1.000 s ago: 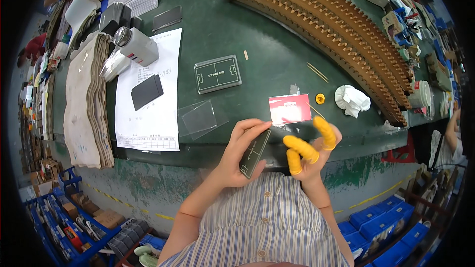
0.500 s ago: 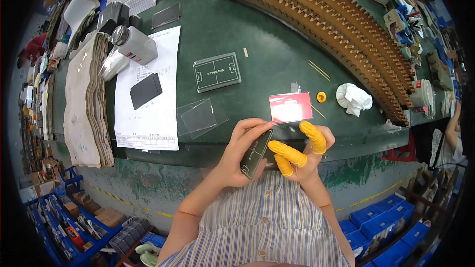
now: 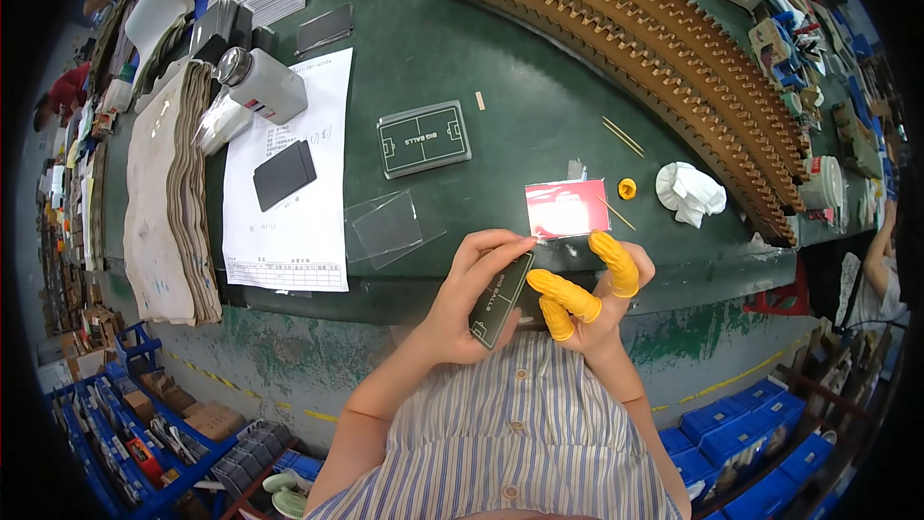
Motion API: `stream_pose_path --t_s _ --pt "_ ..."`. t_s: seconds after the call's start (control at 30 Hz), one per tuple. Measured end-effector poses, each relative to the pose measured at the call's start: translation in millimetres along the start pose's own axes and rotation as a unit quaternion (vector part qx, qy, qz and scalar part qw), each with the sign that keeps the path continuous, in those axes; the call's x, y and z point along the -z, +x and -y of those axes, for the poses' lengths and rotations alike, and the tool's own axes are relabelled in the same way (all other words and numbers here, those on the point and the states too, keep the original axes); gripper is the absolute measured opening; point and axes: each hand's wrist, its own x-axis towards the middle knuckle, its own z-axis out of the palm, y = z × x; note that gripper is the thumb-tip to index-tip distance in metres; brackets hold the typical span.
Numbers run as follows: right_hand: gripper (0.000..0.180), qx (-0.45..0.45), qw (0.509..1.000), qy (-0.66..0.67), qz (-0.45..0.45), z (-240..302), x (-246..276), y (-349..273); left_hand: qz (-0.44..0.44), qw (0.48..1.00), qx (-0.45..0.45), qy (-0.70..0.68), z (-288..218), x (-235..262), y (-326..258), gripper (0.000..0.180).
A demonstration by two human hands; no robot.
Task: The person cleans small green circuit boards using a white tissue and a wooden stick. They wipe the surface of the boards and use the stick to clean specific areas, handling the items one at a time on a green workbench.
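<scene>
My left hand (image 3: 450, 316) is closed round a dark green card (image 3: 500, 304) printed with white field lines, tilted in front of my body at the table's near edge. Just right of the card, my right hand (image 3: 604, 316) has its fingers apart and nothing visible in them. Yellow finger cots (image 3: 566, 295) cover several of its digits; one points at the card's edge. Beyond my hands lies a shiny red card packet (image 3: 566, 209) in clear film. A stack of matching green cards (image 3: 423, 141) lies farther back on the green table (image 3: 520, 149).
Left are a printed sheet (image 3: 289, 241), black cards (image 3: 285, 175), a white bottle (image 3: 265, 87) and clear sleeves (image 3: 387, 226). Right are a loose yellow cot (image 3: 628, 189), thin sticks (image 3: 624, 136) and a crumpled white cloth (image 3: 690, 195). Slotted wooden racks (image 3: 626, 67) curve across the back right.
Both hands stay nearly in place. The right fingers have shifted very slightly to the right; the left still grips the card.
</scene>
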Motion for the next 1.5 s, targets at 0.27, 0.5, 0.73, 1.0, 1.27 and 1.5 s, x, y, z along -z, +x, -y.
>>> stream_pose_path --t_s 0.27,0.5,0.73,1.0,1.27,1.5 --pt "0.026 -0.008 1.0 -0.002 0.007 2 1 2 0.004 1.0 0.004 -0.012 -4 1 2 0.064" --pt "0.026 0.001 1.0 -0.006 -0.006 0 -1 1 -0.002 1.0 -0.002 -0.012 -1 0 1 0.062" --pt "0.028 0.036 0.999 0.003 -0.01 -4 -1 -2 -0.002 1.0 -0.007 -0.013 -1 0 1 0.063" --pt "0.032 -0.002 0.999 0.044 -0.021 -2 -3 -5 0.005 1.0 0.001 -0.017 -4 1 3 0.065" --pt "0.03 0.04 0.999 0.008 -0.012 -5 -2 -3 -0.003 1.0 0.001 -0.019 -2 0 1 0.062" --pt "0.031 0.0 1.0 -0.02 -0.002 -1 -1 0 0.006 1.0 0.0 -0.011 -4 1 2 0.066"
